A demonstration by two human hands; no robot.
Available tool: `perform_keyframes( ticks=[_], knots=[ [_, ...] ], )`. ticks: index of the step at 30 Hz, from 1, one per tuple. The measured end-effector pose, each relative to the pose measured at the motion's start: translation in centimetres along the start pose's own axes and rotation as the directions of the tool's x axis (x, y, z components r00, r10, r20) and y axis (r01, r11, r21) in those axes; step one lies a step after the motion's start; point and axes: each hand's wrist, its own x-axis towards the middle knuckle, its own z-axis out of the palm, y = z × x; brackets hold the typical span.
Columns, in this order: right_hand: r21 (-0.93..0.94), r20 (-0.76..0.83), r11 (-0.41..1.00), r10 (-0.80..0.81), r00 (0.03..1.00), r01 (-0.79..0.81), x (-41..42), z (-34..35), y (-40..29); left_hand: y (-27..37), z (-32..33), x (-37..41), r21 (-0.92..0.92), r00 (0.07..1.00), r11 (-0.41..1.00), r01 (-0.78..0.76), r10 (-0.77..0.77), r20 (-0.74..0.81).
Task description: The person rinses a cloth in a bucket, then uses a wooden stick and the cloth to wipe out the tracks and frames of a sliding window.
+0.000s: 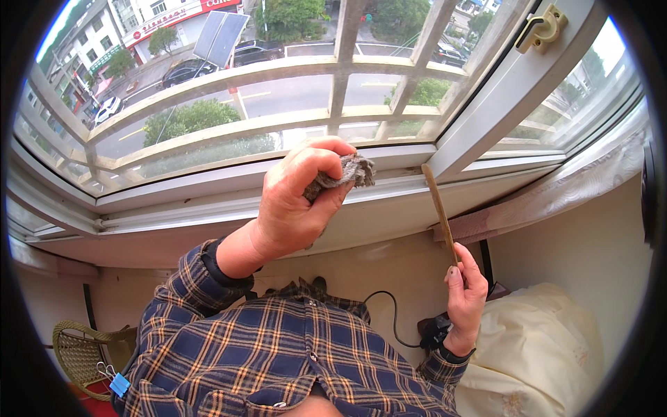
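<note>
My left hand (299,195) is raised before the window, its fingers closed around a crumpled grey cloth (354,171) that looks dirty. Between the thumb and fingers of my right hand (466,297) is the lower end of a thin, flat wooden stick (441,213). The stick slants up and left, and its rounded tip is at the white sliding window's frame (464,120), near the bottom track. It cannot be told whether the tip touches the frame. The window track (177,218) runs behind my left hand, with small dark specks in it.
Bars (208,83) stand outside the glass, with a street beyond. A window latch (542,28) is at upper right. Curtains (547,200) hang at both sides. A woven chair (78,344) stands lower left, a cream cloth-covered object (526,349) lower right. A black cable (393,307) lies on the floor.
</note>
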Motion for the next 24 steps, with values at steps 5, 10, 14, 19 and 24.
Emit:
perform_keyframes(
  ticks=[5, 10, 14, 19, 24],
  knots=[
    [0.287, 0.139, 0.947, 0.11, 0.984, -0.146, 0.1, -0.2, 0.6, -1.2, 2.4, -0.4, -0.42, 0.948, 0.876, 0.237, -0.303, -0.097],
    [0.213, 0.121, 0.967, 0.114, 0.986, -0.138, 0.1, -1.4, 2.2, -1.6, 3.9, 0.3, -0.539, 0.921, 0.822, 0.183, -0.336, -0.199],
    [0.138, -0.016, 0.984, 0.115, 0.993, -0.112, -0.5, -0.9, 1.2, -2.6, 5.6, 0.6, -0.5, 0.944, 0.857, 0.124, -0.258, -0.207],
    [0.077, -0.167, 0.985, 0.162, 0.972, -0.151, -3.2, -0.2, 0.4, -4.0, 8.6, 2.0, -0.393, 0.966, 0.913, 0.108, -0.19, -0.176],
    [0.045, -0.259, 0.987, 0.161, 0.952, -0.155, -5.7, 0.3, -0.8, -4.0, 11.5, 3.6, -0.296, 0.978, 0.954, 0.041, -0.099, -0.184]
  ],
)
